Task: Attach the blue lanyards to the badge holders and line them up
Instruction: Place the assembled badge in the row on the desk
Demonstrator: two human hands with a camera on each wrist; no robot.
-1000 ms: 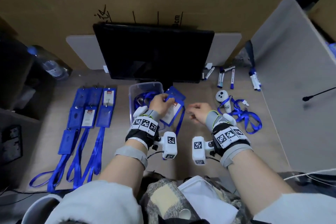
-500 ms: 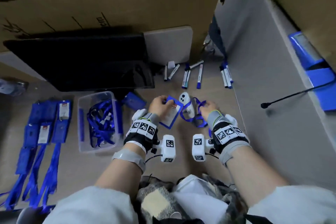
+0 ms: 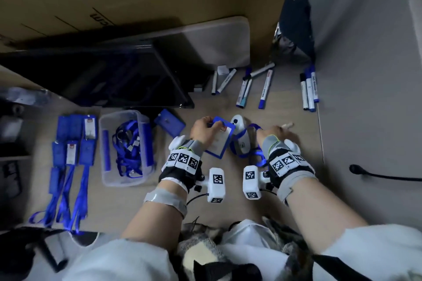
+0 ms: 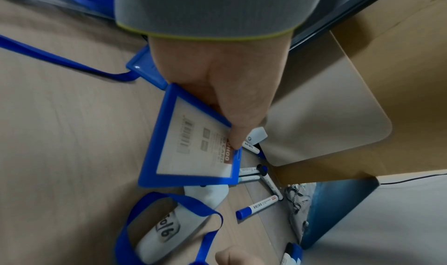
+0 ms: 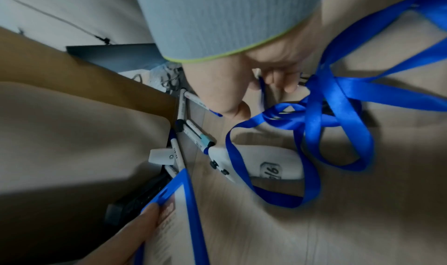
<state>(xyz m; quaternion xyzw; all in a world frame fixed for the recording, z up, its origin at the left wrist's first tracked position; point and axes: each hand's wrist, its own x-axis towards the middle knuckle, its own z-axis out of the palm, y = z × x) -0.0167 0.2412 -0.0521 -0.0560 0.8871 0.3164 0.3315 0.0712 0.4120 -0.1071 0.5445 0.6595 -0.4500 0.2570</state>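
Note:
My left hand (image 3: pixel 204 129) pinches the top edge of a blue badge holder (image 3: pixel 219 143) with a paper insert and holds it tilted above the desk; its thumb presses the holder's (image 4: pixel 193 150) front. To the right, a loose blue lanyard (image 3: pixel 245 143) lies looped around a white controller (image 3: pixel 238 138). My right hand (image 3: pixel 275 132) is over the lanyard's far end, fingers curled round a thin blue strand (image 5: pixel 262 91). The ribbon loops (image 5: pixel 326 120) trail off under the wrist. A pale clip (image 3: pixel 287 124) lies just past the fingertips.
A clear bin (image 3: pixel 107 173) with several lanyards stands left of my hands, and a spare blue holder (image 3: pixel 170 122) lies behind it. Finished badges with lanyards (image 3: pixel 73 146) lie in rows at far left. Markers (image 3: pixel 265 89) are scattered behind; a monitor (image 3: pixel 102 75) and a grey partition (image 3: pixel 365 98) close in.
The view has swung right. My left hand carried the badge holder from the bin toward the controller, and my right hand reached right onto the loose lanyard.

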